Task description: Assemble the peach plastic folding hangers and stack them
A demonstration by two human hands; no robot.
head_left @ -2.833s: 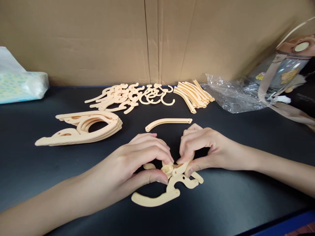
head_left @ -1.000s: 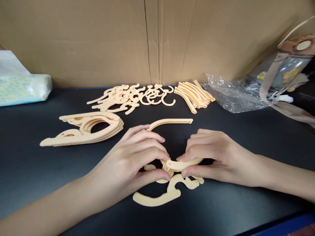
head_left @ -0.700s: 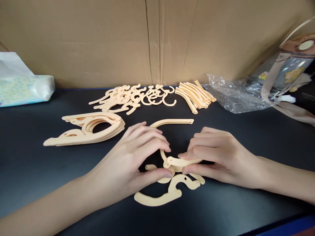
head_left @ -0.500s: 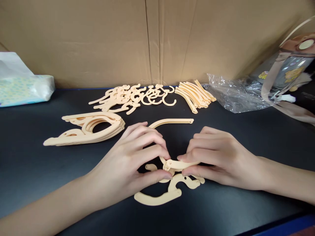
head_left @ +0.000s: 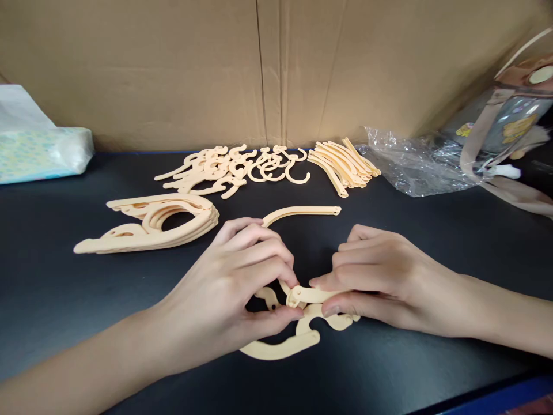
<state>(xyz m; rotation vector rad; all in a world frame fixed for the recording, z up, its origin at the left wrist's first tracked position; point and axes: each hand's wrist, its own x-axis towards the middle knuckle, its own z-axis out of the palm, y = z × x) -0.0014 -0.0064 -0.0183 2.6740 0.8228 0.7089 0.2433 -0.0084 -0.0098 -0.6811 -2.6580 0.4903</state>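
My right hand (head_left: pixel 389 279) pinches a cream plastic arm piece (head_left: pixel 317 295) between thumb and fingers. At that piece's left end, the thumb and index finger of my left hand (head_left: pixel 242 282) close on a small joint of cream parts (head_left: pixel 294 297). Below the fingers a curved cream piece (head_left: pixel 280 348) and a wavy one (head_left: pixel 339 320) lie on the black table, partly covered by the hands. Just beyond my left hand's knuckles rests a single curved strip (head_left: pixel 302 212). The contact between the joined parts is partly hidden by fingertips.
A stack of assembled cream frames (head_left: pixel 164 227) sits at left. Toward the back lie loose cream pieces (head_left: pixel 211 167), hooks (head_left: pixel 276 164) and a pile of strips (head_left: pixel 343 164). A clear plastic bag (head_left: pixel 415 167), a strapped bottle (head_left: pixel 510 118) and a tissue pack (head_left: pixel 47 153) are also there.
Both hands keep their pinch. The arm piece between them has tilted and shifted slightly, and my right thumb has moved a little to the right and down.
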